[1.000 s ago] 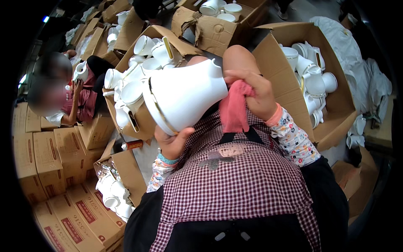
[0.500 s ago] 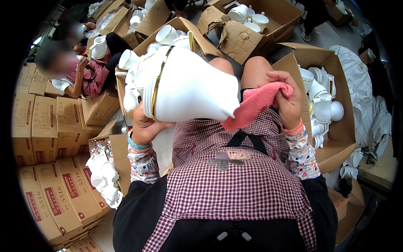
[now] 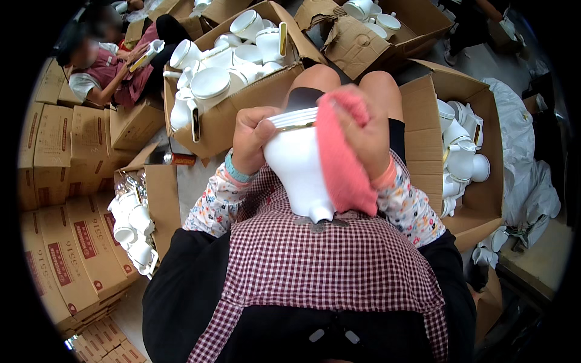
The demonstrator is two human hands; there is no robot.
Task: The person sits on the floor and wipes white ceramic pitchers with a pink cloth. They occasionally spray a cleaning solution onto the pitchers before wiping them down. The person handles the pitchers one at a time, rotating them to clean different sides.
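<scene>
1. Head view, far left: from where I stand, brown cartons [image 3: 54, 139] are stacked beside a co-worker [image 3: 106, 68] in a pink top, well apart from the seated person's hands.
2. Lower left, a smaller carton [image 3: 163, 202] with white jugs [image 3: 124, 221] beside it stands near the person's left elbow; a strip of grey floor [image 3: 190, 184] shows between carton and flowered sleeve.
3. Nearer in, a big jug-filled box [image 3: 260, 97] stands just beyond the left knuckles. Its near wall is the closest hard edge on this side.
4. The left hand [image 3: 251, 139] has its grip clasped on the ridged end of a white jug [image 3: 296, 163], thumb near the gold band.
5. That jug sits between the two hands, over the lap. Its long axis runs from the ridged end, away from the body, to the spout, toward the checked apron [image 3: 333, 266]; I can't tell whether they touch.
6. The right hand [image 3: 368, 136], blurred, grips a pink cloth [image 3: 342, 166] against the jug's right side. The left hand meets the jug directly; the right seems to through cloth.
7. Farther right, past the knee, another box [image 3: 417, 127] bounds the room for the right elbow, with white sheeting [image 3: 514, 133] beyond.
</scene>
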